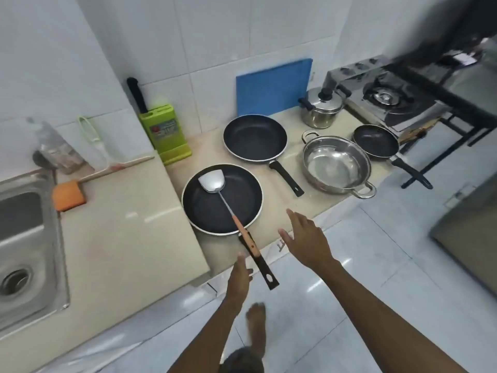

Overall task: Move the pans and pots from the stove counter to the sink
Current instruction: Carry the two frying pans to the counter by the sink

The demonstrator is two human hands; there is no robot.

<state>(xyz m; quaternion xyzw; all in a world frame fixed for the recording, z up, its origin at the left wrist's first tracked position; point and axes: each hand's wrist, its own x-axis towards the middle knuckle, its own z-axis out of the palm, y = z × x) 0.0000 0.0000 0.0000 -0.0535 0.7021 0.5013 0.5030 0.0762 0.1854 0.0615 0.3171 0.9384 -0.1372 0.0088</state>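
Pans and pots are sitting on the beige counter left of the gas stove: nearest the stove, a small black pan, a lidded steel pot and an open steel pot; farther left, a medium black pan; farthest from the stove, a large black pan carrying a steel spatula. The left hand is hovering just beside that pan's handle, fingers straight, gripping nothing. The right hand is spreading open over the counter edge, empty. The sink is lying well apart from the stove, at far left.
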